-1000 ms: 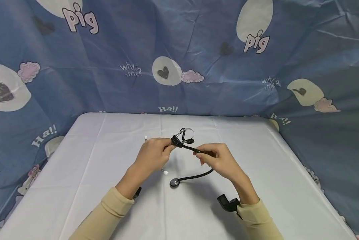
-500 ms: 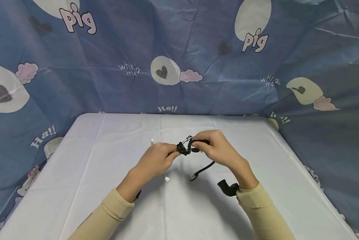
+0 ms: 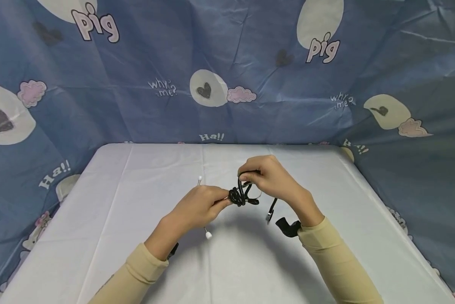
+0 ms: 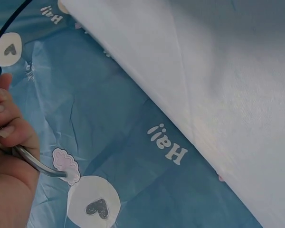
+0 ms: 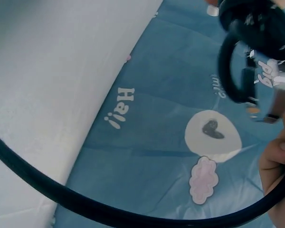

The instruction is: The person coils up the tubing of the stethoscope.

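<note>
A stethoscope with black tubing (image 3: 239, 196) is held above the white table between both hands. My left hand (image 3: 197, 207) grips its metal ear tubes (image 4: 35, 162) together; the white eartips (image 3: 208, 235) stick out on either side of that hand. Black tubing is wound in several turns just past the left fingertips, with a thin ring showing beside the coil. My right hand (image 3: 271, 175) pinches the tubing above and right of the coil. From beneath the right hand the tube's free end hangs down with the metal chestpiece (image 3: 269, 216).
The white-covered table (image 3: 143, 177) spreads below both hands. Behind it hangs a blue printed cloth (image 3: 136, 114), which also runs down the sides. A black camera mount (image 3: 288, 227) juts from the right wrist.
My right hand has moved up over the coil, bringing the tubing round it. The chestpiece has swung right and now hangs down. My left hand has shifted slightly right and down.
</note>
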Demonstrator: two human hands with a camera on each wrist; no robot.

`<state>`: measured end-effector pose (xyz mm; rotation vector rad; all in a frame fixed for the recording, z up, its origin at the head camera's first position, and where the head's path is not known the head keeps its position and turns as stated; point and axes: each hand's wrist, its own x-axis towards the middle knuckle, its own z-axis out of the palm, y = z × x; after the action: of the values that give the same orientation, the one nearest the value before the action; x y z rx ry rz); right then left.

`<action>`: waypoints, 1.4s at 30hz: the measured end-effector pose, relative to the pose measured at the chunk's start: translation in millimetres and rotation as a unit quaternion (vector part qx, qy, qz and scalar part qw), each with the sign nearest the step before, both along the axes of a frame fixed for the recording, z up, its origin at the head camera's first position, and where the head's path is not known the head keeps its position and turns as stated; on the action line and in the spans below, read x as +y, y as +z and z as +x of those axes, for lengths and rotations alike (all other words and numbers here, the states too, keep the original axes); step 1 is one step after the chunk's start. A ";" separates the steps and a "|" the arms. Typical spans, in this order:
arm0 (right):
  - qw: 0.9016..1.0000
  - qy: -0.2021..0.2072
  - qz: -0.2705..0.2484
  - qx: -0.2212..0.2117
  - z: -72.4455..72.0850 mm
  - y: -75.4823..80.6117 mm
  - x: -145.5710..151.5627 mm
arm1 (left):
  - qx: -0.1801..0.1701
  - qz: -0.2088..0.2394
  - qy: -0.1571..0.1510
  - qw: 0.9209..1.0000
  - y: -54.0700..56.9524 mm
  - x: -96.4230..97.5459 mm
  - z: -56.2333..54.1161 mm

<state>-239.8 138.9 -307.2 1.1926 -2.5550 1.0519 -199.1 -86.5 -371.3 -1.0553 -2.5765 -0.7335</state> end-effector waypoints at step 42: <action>0.967 -0.032 -0.125 -0.220 -4.6 -35.6 12.8 | -0.006 0.181 -0.040 0.983 14.5 -4.2 6.1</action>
<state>-244.4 151.7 -342.9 0.8851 -2.6268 1.7284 -193.0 -90.7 -356.7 -1.0379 -2.2967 -1.1780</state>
